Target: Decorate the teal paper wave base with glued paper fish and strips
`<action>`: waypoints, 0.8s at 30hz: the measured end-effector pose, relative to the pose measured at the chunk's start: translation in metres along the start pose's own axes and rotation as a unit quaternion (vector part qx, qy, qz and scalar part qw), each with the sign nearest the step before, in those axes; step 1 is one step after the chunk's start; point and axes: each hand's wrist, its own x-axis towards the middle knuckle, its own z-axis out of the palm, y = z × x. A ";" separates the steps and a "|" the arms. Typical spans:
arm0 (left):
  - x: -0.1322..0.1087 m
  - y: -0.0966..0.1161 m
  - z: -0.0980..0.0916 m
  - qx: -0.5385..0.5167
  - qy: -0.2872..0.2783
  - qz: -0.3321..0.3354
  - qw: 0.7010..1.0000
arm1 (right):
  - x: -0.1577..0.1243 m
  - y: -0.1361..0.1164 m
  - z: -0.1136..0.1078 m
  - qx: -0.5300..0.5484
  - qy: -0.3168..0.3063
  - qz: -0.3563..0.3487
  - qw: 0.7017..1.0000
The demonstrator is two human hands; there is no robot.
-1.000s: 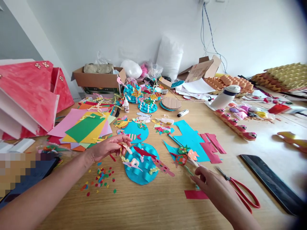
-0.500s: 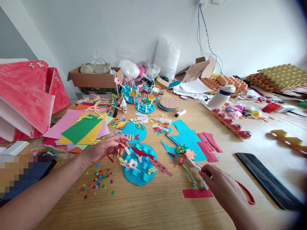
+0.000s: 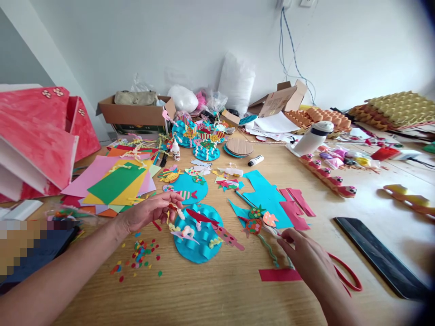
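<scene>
My left hand [image 3: 151,211] is closed in a pinch at the left edge of a blue disc [image 3: 198,257]. A whitish twisted strip [image 3: 178,212] with a bit of red shows at its fingertips. On the disc are blue paper loops, curled strips, a red paper fish [image 3: 200,216] and a dotted pink paper piece [image 3: 230,237]. My right hand [image 3: 299,246] is closed, fingertips on a pale twisted strip [image 3: 271,230]. Beside that strip lie an orange paper fish [image 3: 270,219], a dotted round fish [image 3: 253,226] and a green fish [image 3: 256,211]. Red-handled scissors [image 3: 353,276] lie partly under my right hand.
Confetti dots [image 3: 141,253] are scattered left of the disc. A black phone [image 3: 377,256] lies at the right, coloured paper sheets [image 3: 117,183] at the left. Blue paper [image 3: 268,199], glue bottles [image 3: 176,150] and finished blue discs [image 3: 206,153] stand or lie farther back.
My right hand has shifted slightly left along the pale strip, uncovering more of the red scissor handles. My left hand is almost unchanged, its fingertips a touch lower.
</scene>
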 end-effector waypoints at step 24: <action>0.000 0.001 0.003 -0.023 0.006 0.010 1.000 | 0.005 0.009 -0.009 0.305 0.025 0.016 0.952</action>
